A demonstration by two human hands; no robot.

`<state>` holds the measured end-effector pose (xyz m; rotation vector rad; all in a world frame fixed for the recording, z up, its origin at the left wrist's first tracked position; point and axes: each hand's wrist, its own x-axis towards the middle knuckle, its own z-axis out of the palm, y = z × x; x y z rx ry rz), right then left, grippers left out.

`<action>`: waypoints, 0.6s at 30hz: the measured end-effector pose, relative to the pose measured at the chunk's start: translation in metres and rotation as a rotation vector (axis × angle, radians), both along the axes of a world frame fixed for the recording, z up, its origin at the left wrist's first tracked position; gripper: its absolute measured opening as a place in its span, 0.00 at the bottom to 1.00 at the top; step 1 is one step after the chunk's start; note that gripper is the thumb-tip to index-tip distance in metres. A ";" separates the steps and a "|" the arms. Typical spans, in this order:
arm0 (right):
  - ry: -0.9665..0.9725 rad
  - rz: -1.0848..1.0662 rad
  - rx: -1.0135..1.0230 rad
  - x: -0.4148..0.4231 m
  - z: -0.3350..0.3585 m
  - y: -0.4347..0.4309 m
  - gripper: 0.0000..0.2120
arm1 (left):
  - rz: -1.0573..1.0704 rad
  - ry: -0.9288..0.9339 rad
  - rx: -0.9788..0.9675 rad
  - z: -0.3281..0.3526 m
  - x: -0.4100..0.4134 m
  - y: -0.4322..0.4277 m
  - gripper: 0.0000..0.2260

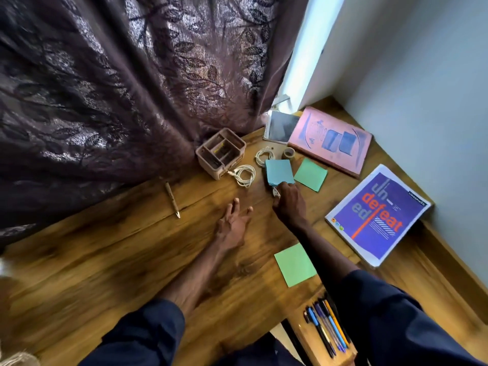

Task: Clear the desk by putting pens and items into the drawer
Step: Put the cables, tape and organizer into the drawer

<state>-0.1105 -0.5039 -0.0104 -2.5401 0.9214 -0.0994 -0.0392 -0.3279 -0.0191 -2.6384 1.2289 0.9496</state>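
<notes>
Below desk edge, drawer with pens

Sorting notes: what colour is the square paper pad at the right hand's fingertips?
The square paper pad is light blue, clearest in the head view.

A dark purple curtain with a shiny leaf pattern hung across the left and upper part of the view in heavy folds. To its right ran a bright strip of window, then a pale grey-blue wall. Near the corner lay a spiral notebook with a dark cover, touching a pink book. Further along the wall lay a purple book lettered in red and grey, its far edge at the wooden ledge along the wall's foot.
</notes>
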 end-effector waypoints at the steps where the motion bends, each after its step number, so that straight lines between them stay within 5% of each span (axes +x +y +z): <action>1: 0.042 -0.005 0.016 0.002 -0.002 -0.001 0.13 | 0.000 0.007 0.003 0.001 0.001 0.000 0.39; 8: -0.061 -0.043 -0.038 0.003 -0.009 0.005 0.14 | 0.001 0.008 0.002 0.000 -0.001 0.002 0.38; 13: 0.122 -0.101 -0.061 0.045 0.006 -0.026 0.35 | 0.033 0.003 -0.015 0.002 -0.004 0.000 0.37; 18: 0.212 0.027 -0.058 0.050 -0.004 -0.028 0.17 | 0.038 0.027 0.001 0.003 -0.001 0.000 0.39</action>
